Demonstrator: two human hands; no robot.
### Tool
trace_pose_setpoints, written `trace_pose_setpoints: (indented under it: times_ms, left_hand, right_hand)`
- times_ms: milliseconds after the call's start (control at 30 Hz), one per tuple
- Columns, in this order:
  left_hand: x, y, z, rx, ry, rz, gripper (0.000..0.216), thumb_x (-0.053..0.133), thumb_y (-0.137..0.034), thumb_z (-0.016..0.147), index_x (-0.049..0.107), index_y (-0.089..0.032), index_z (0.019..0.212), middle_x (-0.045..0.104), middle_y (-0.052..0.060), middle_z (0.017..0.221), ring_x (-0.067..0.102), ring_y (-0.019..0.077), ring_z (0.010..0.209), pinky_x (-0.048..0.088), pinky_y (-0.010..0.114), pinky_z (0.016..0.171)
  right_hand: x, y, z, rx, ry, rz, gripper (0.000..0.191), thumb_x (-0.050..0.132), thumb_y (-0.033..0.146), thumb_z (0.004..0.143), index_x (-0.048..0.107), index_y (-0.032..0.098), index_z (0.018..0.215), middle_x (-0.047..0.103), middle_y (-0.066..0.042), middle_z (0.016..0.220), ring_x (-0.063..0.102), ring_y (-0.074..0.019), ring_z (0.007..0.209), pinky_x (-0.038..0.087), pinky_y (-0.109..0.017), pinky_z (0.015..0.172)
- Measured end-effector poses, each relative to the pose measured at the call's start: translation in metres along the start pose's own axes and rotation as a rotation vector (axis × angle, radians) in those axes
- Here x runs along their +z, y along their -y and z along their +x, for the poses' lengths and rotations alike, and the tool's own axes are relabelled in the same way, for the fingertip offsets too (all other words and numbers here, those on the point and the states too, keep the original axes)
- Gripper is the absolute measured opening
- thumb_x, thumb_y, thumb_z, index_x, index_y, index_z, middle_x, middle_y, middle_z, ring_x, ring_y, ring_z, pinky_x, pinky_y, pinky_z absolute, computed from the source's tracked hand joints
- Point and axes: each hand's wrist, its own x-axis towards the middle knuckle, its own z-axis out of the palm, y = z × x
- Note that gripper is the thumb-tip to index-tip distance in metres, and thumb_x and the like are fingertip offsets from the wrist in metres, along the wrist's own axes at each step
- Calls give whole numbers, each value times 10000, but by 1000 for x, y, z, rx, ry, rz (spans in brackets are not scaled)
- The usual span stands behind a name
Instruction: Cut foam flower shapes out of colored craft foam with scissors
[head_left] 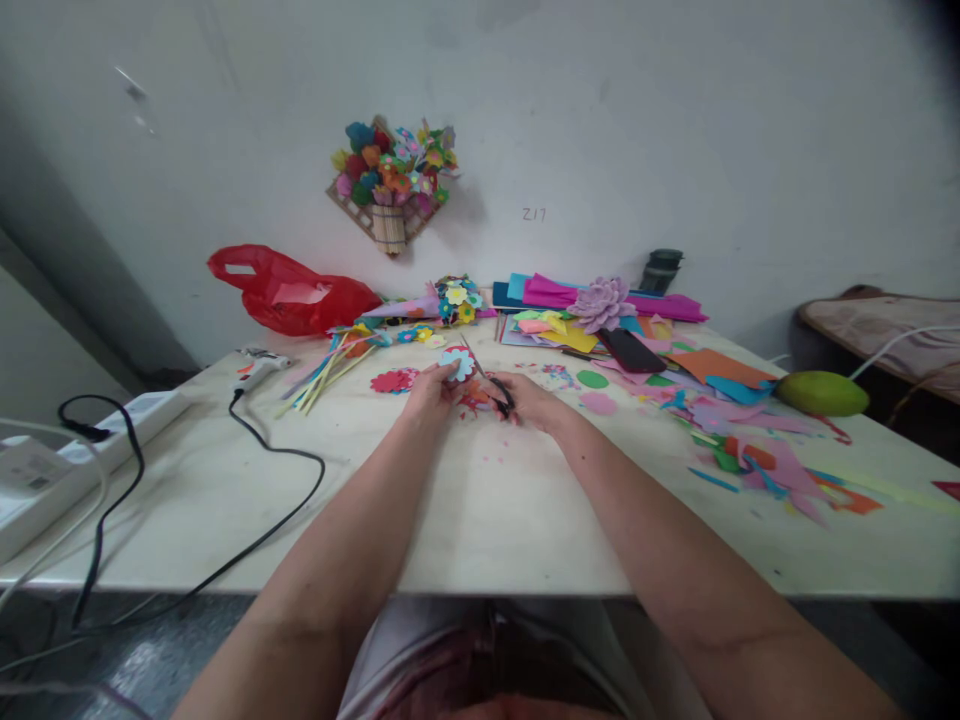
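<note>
My left hand (429,388) pinches a small light-blue and white paper flower (457,363) and holds it just above the table. My right hand (525,397) is closed round the dark handles of a pair of scissors (495,390), whose blades point up toward the flower. Both hands sit close together at the middle of the pale wooden table (480,500). A red paper flower shape (394,380) lies flat just left of my left hand. Small red and pink scraps lie under the hands.
A glue gun (259,367) with a black cable (277,455) lies at the left, near a white power strip (112,440). A red plastic bag (292,292), coloured sticks (330,368), foam sheets (600,300), a phone (631,350), cut scraps (757,455) and a green object (821,393) crowd the back and right.
</note>
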Motion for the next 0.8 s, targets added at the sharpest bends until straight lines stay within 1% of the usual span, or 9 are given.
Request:
trace_pose_setpoints:
  times_ms: [300, 467, 633, 800]
  left_hand:
    - [-3, -3, 0, -6, 46, 31, 123, 616, -41, 733, 617, -90, 846, 696, 96, 748, 688, 182, 669, 577, 262, 590]
    - [-5, -4, 0, -21, 46, 46, 154, 625, -45, 730, 618, -94, 875, 695, 100, 755, 689, 186, 668, 569, 253, 569]
    - [-5, -5, -1, -13, 59, 70, 127, 608, -41, 740, 616, -88, 857, 694, 97, 745, 686, 183, 662, 577, 262, 582]
    - [-3, -7, -3, -36, 30, 57, 165, 599, -21, 733, 624, -89, 881, 692, 96, 735, 684, 188, 661, 581, 270, 589]
  right_hand:
    - [-4, -1, 0, 0, 7, -30, 161, 562, 332, 795, 529, 174, 791, 519, 36, 590, 495, -71, 414, 267, -166, 283]
    - [-6, -2, 1, -16, 23, -43, 149, 555, 321, 802, 541, 173, 787, 524, 31, 582, 493, -72, 417, 274, -162, 287]
    - [-6, 1, -1, 8, 15, -46, 170, 566, 334, 805, 553, 165, 796, 516, 29, 569, 486, -75, 413, 264, -160, 280]
    - [-7, 3, -3, 10, 28, -46, 179, 554, 340, 822, 531, 168, 780, 507, 32, 565, 479, -70, 413, 260, -155, 279]
